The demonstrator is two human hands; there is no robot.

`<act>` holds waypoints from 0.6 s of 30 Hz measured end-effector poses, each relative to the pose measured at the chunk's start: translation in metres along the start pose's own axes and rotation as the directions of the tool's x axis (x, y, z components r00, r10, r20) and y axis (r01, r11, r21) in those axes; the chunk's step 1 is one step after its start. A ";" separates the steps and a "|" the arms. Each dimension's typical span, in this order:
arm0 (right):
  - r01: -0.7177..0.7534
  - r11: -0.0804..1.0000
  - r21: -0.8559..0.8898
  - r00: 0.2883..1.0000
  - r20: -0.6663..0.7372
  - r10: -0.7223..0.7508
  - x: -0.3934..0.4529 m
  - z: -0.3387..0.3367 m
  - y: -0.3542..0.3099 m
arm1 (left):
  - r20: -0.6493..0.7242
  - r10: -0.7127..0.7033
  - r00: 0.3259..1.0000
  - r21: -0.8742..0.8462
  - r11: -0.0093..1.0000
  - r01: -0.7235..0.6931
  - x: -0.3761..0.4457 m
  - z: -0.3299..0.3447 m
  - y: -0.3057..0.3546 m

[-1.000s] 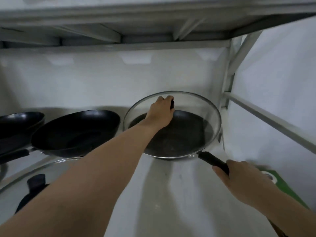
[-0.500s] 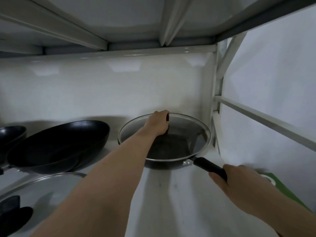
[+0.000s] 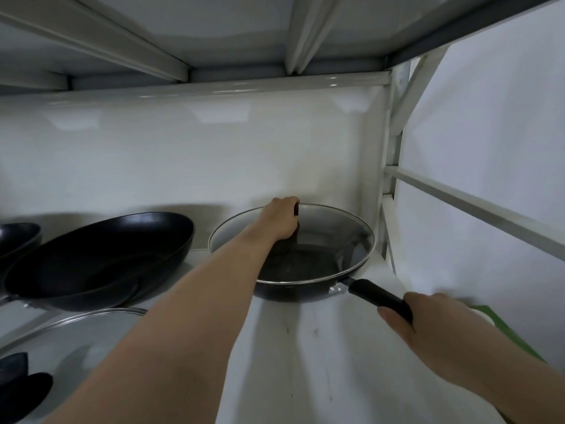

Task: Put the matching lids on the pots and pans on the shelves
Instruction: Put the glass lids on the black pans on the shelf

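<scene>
Frying pan [image 3: 293, 289], white shelf [image 3: 305, 347]: glass lid [image 3: 330, 228] sitting on rim. Left hand [image 3: 281, 220] gripping lid knob [image 3: 296, 209]; right hand [image 3: 428, 322] wrapping fingers around pan handle [image 3: 376, 296].

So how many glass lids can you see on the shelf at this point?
2. One glass lid sits on the right-hand pan, its knob gripped by the left hand. A second lid lies at the lower left, partly cut off; others may be out of frame.

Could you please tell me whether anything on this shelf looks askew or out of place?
Only slightly: the big uncovered pan sits tilted, leaning on another pan's edge. The glass lid looks seated evenly on its pan.
</scene>
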State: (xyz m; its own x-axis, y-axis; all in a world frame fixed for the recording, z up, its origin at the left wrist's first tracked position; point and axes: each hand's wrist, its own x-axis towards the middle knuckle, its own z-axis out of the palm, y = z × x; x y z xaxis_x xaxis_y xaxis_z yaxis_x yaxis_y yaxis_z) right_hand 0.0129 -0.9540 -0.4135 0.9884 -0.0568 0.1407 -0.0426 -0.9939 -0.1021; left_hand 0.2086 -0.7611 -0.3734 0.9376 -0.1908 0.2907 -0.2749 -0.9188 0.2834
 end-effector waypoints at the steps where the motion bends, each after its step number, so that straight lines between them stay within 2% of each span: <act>1: 0.000 1.000 0.012 1.000 -0.001 0.000 0.001 0.001 0.000 | 0.003 0.002 1.000 0.005 1.000 -0.002 0.000 0.000 -0.001; 12: -0.002 0.999 0.040 0.999 0.037 0.000 0.001 0.002 0.001 | -0.029 -0.009 1.000 0.000 1.000 0.009 0.000 0.010 -0.008; 18: -0.007 1.000 0.010 0.999 0.054 0.007 -0.001 -0.001 0.001 | 0.026 -0.054 0.998 -0.073 0.996 0.056 -0.006 0.010 -0.005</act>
State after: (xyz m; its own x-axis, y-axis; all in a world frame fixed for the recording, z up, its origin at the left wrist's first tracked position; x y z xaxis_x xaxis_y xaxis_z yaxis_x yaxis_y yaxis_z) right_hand 0.0122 -0.9547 -0.4129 0.9945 -0.0581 0.0866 -0.0482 -0.9925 -0.1126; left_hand 0.2062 -0.7590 -0.3852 0.9563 -0.1498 0.2510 -0.2369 -0.9001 0.3656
